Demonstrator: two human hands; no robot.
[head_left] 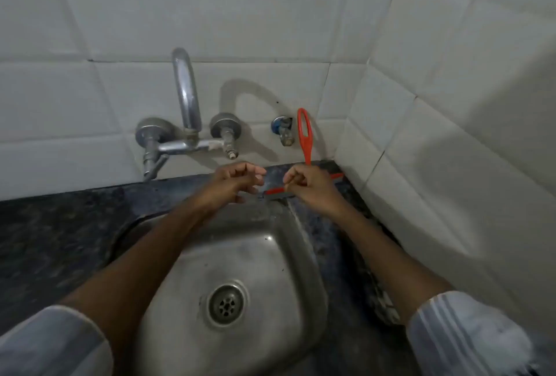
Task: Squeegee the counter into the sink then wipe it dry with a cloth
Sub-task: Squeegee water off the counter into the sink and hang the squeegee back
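Squeegee [305, 147] stood on bench [45, 225] at sink's [240, 255] 1 o'clock | right hand [310, 186] fingers curled before it, grip cannot be told | left hand [234, 183] fingers loosely curled, nothing held.

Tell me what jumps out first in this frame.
The red squeegee stands out: its handle leans against the white tile wall, its blade on the dark counter at the sink's back right corner. Both hands meet just before it, the right hand partly hiding the blade, the left hand loosely curled beside it. The chrome tap arches on the wall above the sink.
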